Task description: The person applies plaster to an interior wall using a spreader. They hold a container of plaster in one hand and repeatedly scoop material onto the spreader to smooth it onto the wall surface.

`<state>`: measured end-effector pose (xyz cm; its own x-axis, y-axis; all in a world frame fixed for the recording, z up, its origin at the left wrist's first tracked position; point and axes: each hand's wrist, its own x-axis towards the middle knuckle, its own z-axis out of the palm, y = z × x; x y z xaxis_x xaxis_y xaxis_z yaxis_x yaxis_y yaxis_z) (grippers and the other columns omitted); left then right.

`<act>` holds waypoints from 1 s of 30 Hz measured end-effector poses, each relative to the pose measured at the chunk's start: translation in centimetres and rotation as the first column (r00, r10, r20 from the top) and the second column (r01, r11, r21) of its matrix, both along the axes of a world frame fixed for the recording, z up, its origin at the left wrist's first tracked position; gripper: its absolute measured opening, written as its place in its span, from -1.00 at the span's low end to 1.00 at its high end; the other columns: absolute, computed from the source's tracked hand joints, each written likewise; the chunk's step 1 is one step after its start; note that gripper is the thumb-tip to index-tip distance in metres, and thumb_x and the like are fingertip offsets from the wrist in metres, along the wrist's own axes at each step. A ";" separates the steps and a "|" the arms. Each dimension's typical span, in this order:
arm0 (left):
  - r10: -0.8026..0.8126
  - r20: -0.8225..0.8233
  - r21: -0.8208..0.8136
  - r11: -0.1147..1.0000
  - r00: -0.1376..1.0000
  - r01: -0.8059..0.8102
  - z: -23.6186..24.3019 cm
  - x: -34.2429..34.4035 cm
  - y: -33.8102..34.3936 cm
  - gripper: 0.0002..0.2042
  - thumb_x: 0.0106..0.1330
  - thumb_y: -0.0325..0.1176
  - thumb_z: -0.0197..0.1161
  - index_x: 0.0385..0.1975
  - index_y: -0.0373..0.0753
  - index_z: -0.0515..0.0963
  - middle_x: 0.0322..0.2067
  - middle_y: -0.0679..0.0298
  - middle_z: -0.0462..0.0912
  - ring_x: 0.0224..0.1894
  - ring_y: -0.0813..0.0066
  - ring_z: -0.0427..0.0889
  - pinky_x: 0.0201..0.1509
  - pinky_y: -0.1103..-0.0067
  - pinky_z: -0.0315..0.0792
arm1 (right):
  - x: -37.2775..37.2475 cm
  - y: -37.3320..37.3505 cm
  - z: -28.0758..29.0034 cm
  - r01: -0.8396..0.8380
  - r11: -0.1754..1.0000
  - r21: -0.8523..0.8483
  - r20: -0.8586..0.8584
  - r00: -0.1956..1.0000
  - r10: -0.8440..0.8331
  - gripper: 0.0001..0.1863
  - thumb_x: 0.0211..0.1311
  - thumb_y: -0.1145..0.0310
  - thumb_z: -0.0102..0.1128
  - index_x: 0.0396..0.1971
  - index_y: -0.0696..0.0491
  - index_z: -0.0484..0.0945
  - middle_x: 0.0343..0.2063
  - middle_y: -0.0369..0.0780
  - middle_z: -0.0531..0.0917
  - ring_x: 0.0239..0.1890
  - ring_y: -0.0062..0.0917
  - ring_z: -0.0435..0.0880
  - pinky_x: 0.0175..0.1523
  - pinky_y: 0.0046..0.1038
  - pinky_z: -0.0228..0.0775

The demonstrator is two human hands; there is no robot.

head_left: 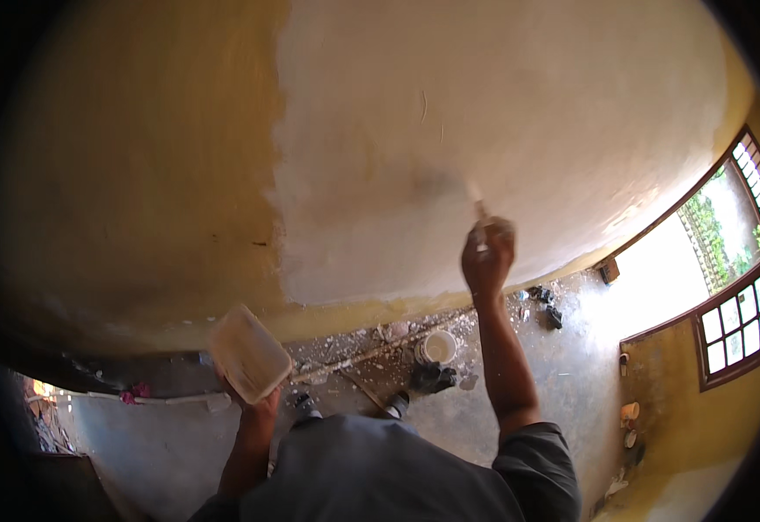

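My left hand (262, 405) holds a shallow rectangular pale tub (251, 355) from beneath, tilted in front of the wall's lower part. Whitish smears coat its inside. Raised at the wall (345, 96), my right hand (489, 252) is closed around a slim hand tool (481, 207) with a brownish handle and a pale tip. Motion blurs that tool, so I cannot tell whether it is a brush or a putty knife. Its tip is at or close to a broad whitish coat on the wall; bare yellow shows to the left and along the bottom.
On the speckled floor by the wall's foot are a white bucket (439, 347), a dark crumpled bag (433, 377) and a long pole (367, 355). Black items (554, 317) lie farther right. A bright doorway and a brown-framed window (736, 327) stand at the right.
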<state>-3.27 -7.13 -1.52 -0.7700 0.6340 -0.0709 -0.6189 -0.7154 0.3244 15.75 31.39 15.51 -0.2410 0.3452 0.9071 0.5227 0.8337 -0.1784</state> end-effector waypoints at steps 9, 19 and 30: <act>-0.009 0.046 0.009 1.000 0.999 0.008 0.0 0.0 -0.3 -0.18 0.19 0.37 0.07 0.37 -0.01 0.17 0.15 0.08 0.48 0.11 -0.08 0.54 0.04 -0.16 0.46 | -6.4 0.4 10.1 0.165 0.904 -0.395 -0.423 0.840 -0.338 -0.75 0.12 0.34 0.18 -0.24 0.11 0.68 -0.36 -0.13 0.69 -0.30 -0.26 0.69 -0.15 -0.21 0.48; -0.044 0.007 0.046 0.998 0.999 0.044 -0.1 -0.3 -1.5 -0.17 0.22 0.34 0.06 0.39 -0.04 0.12 0.21 0.00 0.41 0.18 -0.13 0.47 0.07 -0.22 0.43 | -13.2 -7.5 6.9 0.026 0.934 0.357 -0.059 0.998 -0.006 -0.72 0.18 0.34 0.28 -0.10 0.04 0.64 -0.15 -0.17 0.65 -0.17 -0.29 0.67 -0.10 -0.28 0.57; 0.070 0.061 -0.010 0.998 0.996 -0.070 0.0 0.6 -1.0 -0.16 0.20 0.34 0.08 0.36 -0.10 0.17 0.14 -0.02 0.46 0.09 -0.13 0.53 -0.04 -0.12 0.51 | -3.9 -0.4 5.9 0.034 0.945 -0.327 -0.461 0.867 -0.191 -0.66 0.24 0.44 0.13 -0.01 0.27 0.50 -0.24 0.00 0.62 -0.23 -0.22 0.68 -0.19 -0.32 0.57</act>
<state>-2.65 -8.11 -1.53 -0.8065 0.5782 -0.1235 -0.5863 -0.7552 0.2932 11.84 30.98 21.39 0.2543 0.6146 0.7467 0.3926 0.6400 -0.6605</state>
